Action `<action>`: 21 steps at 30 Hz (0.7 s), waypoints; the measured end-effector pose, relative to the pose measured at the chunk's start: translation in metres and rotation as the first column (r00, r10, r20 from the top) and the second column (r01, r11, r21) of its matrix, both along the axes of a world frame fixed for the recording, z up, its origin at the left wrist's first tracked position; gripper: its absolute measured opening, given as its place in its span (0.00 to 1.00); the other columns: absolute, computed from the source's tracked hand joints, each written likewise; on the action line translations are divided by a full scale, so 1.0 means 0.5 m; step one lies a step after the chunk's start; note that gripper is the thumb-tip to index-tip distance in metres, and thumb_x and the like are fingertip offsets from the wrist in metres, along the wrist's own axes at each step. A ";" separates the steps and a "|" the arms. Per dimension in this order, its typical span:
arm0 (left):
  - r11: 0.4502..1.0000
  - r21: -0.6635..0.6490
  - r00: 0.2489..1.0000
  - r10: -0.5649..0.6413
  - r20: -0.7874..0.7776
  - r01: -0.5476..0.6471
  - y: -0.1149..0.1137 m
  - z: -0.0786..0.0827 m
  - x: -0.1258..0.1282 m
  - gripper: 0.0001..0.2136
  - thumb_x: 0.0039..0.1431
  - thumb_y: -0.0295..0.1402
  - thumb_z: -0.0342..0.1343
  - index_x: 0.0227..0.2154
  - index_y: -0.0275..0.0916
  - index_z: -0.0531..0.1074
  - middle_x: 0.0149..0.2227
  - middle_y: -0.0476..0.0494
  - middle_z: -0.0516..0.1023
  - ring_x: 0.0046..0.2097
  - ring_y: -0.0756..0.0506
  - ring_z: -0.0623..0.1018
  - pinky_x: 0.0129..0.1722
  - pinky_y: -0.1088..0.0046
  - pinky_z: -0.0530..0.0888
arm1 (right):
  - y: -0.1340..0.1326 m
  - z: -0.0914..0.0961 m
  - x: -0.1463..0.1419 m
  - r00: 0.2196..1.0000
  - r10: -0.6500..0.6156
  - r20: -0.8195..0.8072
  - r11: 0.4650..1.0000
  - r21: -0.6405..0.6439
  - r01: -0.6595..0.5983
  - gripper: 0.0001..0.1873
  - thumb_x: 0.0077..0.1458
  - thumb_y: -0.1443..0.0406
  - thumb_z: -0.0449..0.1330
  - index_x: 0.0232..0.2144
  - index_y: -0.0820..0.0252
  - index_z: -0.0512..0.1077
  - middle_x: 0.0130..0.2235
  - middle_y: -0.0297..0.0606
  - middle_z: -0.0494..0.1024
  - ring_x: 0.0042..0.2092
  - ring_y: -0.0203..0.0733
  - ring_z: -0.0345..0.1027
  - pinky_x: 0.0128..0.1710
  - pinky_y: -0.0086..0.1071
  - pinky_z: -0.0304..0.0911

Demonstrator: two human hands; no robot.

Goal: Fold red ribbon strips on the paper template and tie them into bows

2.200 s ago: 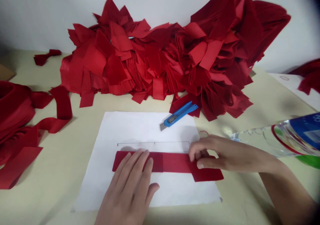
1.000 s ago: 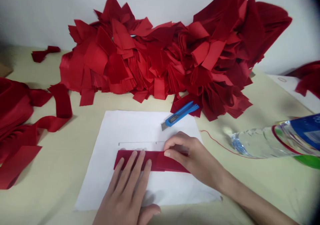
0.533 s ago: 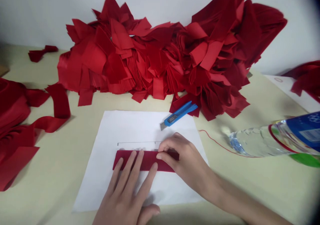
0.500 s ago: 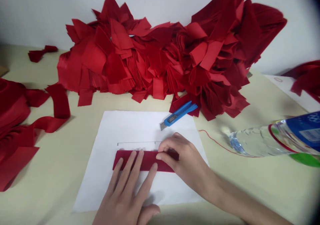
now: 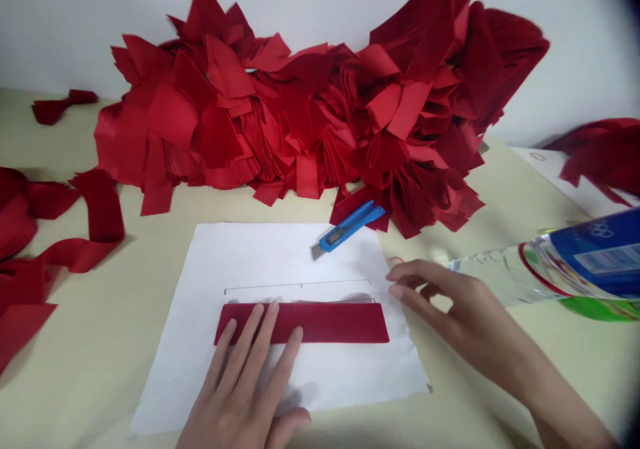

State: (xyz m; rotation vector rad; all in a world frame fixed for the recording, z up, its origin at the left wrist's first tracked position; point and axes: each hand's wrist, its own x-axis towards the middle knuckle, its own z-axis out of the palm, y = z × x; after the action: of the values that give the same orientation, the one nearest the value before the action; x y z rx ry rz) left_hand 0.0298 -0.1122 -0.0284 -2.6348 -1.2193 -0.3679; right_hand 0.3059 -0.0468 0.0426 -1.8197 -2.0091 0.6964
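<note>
A dark red fabric strip [image 5: 340,322] lies flat on a white paper sheet [image 5: 185,342] marked with thin ruled lines. My left hand [image 5: 245,376] rests open on the strip's left half, its fingers spread and pressing it down. Over the right edge of the paper is my right hand [image 5: 450,309], clear of the strip, thumb and forefinger slightly apart with nothing visible between them. A short bit of red thread [image 5: 397,260] shows just above its fingertips; the rest is hidden by the hand. Near the paper's top right lies a blue utility knife [image 5: 350,228], blade showing.
A large heap of red fabric strips [image 5: 280,116] stands against the wall at the back. More strips [image 5: 95,216] lie at the left. A water bottle [image 5: 575,256] lies on its side at the right, near another red fabric pile [image 5: 607,156] at the far right.
My right hand has left the fabric strip and moved right toward the thread. My left hand stays on the strip. The whole view has shifted slightly.
</note>
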 end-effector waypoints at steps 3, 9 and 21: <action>1.000 -0.007 1.000 0.007 0.004 -0.007 0.001 -0.002 -0.001 0.27 0.60 0.44 0.48 0.60 0.36 0.57 0.60 0.27 0.60 0.62 0.31 0.57 0.51 0.55 0.64 | -0.032 -0.038 -0.015 1.000 -0.005 0.006 0.998 -0.065 0.005 0.05 0.55 0.61 0.58 0.33 0.55 0.69 0.29 0.31 0.73 0.27 0.35 0.65 0.26 0.28 0.60; 1.000 -0.002 1.000 0.001 0.004 -0.001 0.003 -0.004 -0.001 0.27 0.61 0.43 0.47 0.59 0.35 0.57 0.60 0.26 0.59 0.64 0.31 0.52 0.53 0.54 0.62 | -0.048 -0.069 -0.030 0.998 -0.059 0.003 0.997 -0.053 0.060 0.03 0.53 0.64 0.59 0.32 0.56 0.67 0.28 0.30 0.70 0.27 0.34 0.62 0.27 0.28 0.60; 1.000 -0.031 1.000 -0.003 0.004 0.003 0.002 -0.009 -0.004 0.27 0.59 0.43 0.49 0.60 0.37 0.57 0.60 0.28 0.59 0.63 0.32 0.55 0.58 0.55 0.56 | -0.053 -0.069 -0.033 0.994 -0.105 -0.044 0.994 0.029 0.106 0.04 0.54 0.64 0.59 0.29 0.56 0.65 0.26 0.30 0.71 0.26 0.36 0.65 0.26 0.29 0.61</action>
State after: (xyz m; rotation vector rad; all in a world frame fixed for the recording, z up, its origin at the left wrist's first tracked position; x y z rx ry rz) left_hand 0.0277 -0.1110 -0.0329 -2.6637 -1.2321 -0.3572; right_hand 0.2895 -0.0731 0.0079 -1.8622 -1.8718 0.6631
